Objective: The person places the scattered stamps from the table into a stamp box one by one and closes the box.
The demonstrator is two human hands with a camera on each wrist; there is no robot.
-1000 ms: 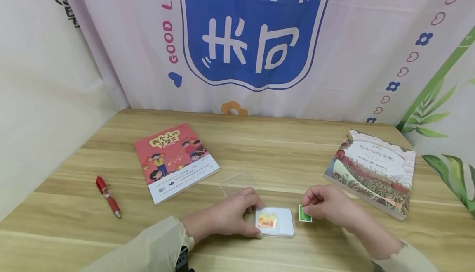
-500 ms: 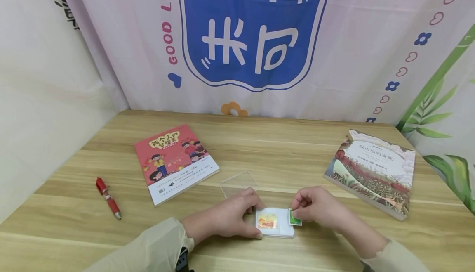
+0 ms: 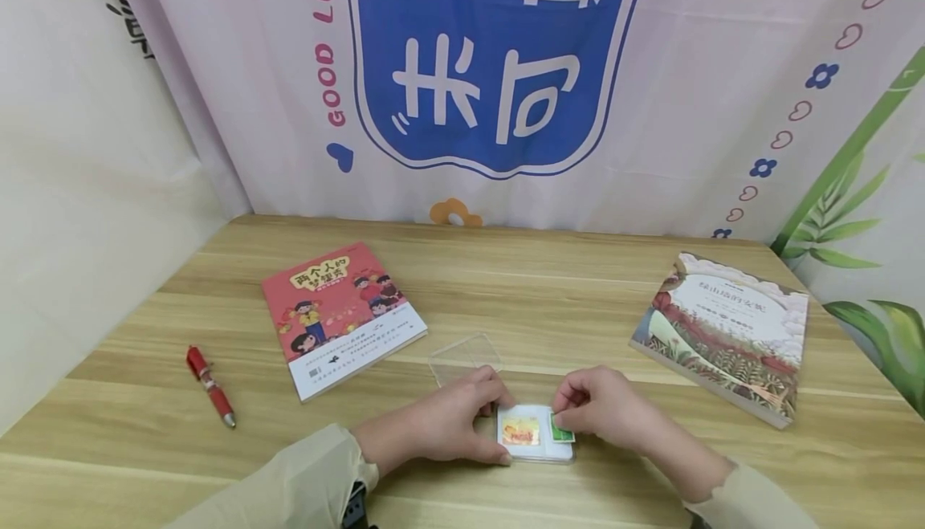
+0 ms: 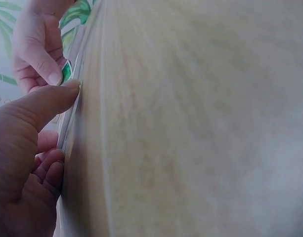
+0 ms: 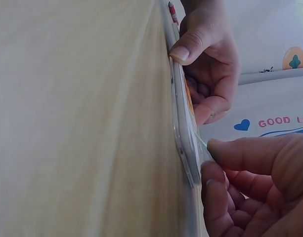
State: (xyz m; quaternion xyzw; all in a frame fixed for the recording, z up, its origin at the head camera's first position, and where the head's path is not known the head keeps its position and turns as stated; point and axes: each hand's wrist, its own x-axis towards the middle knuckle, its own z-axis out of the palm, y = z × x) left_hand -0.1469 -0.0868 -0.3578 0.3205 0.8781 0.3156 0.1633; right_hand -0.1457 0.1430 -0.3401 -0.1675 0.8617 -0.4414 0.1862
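A thin white rectangular case (image 3: 545, 452) lies flat on the table, a yellow and red stamp (image 3: 520, 431) on its left half. My left hand (image 3: 455, 421) grips the case's left end, thumb at the near edge and fingers at the far edge. Between thumb and forefinger, my right hand (image 3: 610, 410) pinches a small green stamp with a white border (image 3: 563, 433) over the case's right half. From the right wrist view, that stamp (image 5: 201, 141) is tilted, its lower edge right at the case's top face (image 5: 189, 123).
Behind my left hand lies a clear plastic cover (image 3: 466, 355). A red book (image 3: 343, 316) and a red pen (image 3: 211, 384) lie to the left, and a second book (image 3: 726, 332) to the right. A printed curtain (image 3: 694, 95) hangs behind the wooden table (image 3: 549, 288).
My right hand has moved left with the green stamp, from the table beside the case to over its right half. The left hand has stayed in place on the case.
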